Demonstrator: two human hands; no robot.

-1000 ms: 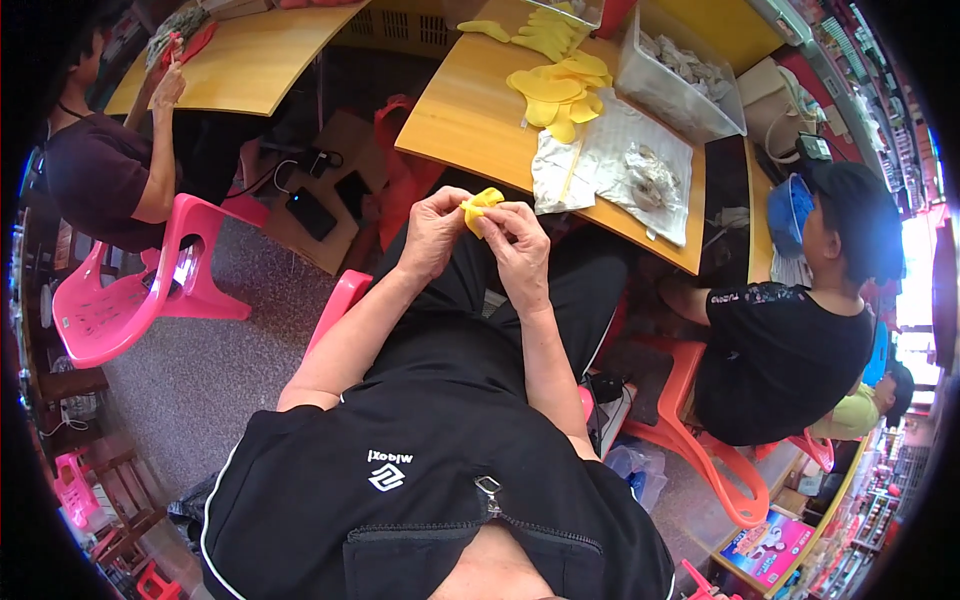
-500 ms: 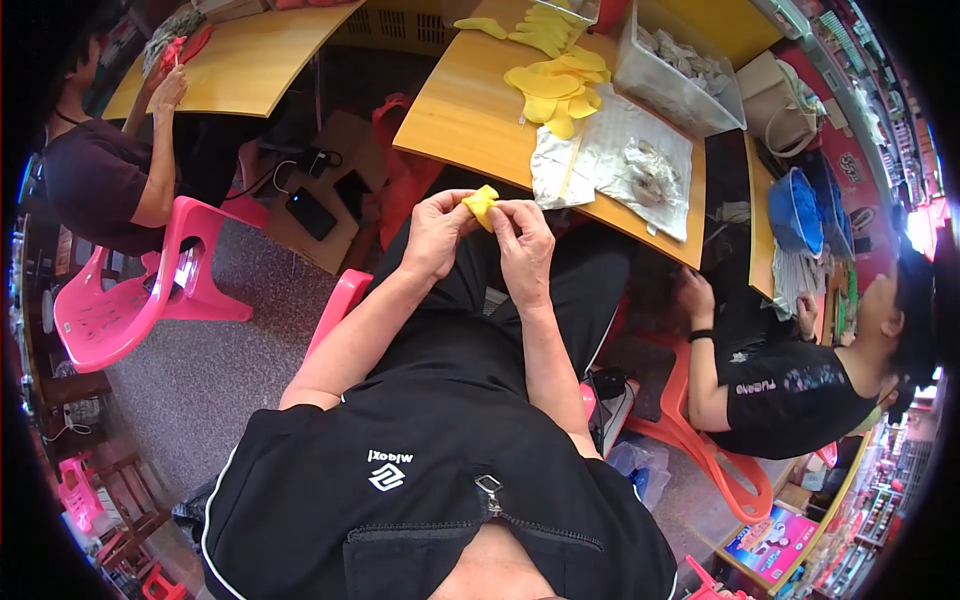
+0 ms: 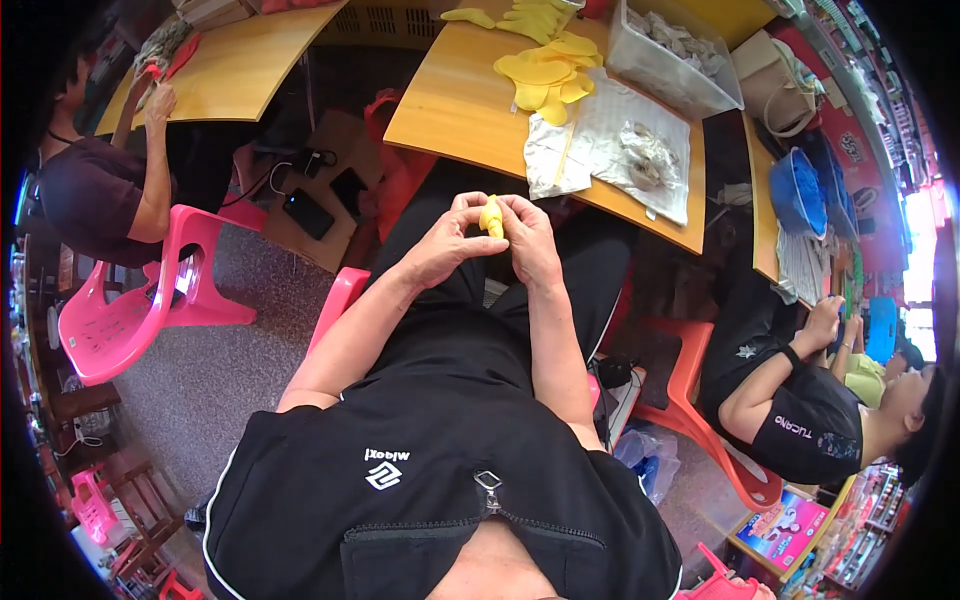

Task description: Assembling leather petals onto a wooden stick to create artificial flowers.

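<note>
A small yellow piece of soft, fabric-like material (image 3: 491, 218) is pinched between my two hands, above my lap and short of the table's near edge. My left hand (image 3: 445, 248) grips it from the left, thumb and fingers closed. From the right, my right hand (image 3: 533, 248) holds it with bent fingers. It looks narrow and rolled or bunched, with a knobby lower end; its exact kind I cannot make out. Similar yellow pieces (image 3: 548, 72) lie flat in an overlapping pile on the table ahead.
On the wooden table (image 3: 440, 100) lie a white cloth (image 3: 610, 120) and a wad of pale stuffing-like material (image 3: 648, 160). A clear bin (image 3: 655, 75) stands behind. One person (image 3: 105, 195) works at the left table; another (image 3: 810, 415) sits right. A pink chair (image 3: 130, 320) stands left.
The yellow piece has turned from a bunched, wide shape to a narrow upright one, and my fingers have shifted around it. The person at right has leaned back and raised a forearm.
</note>
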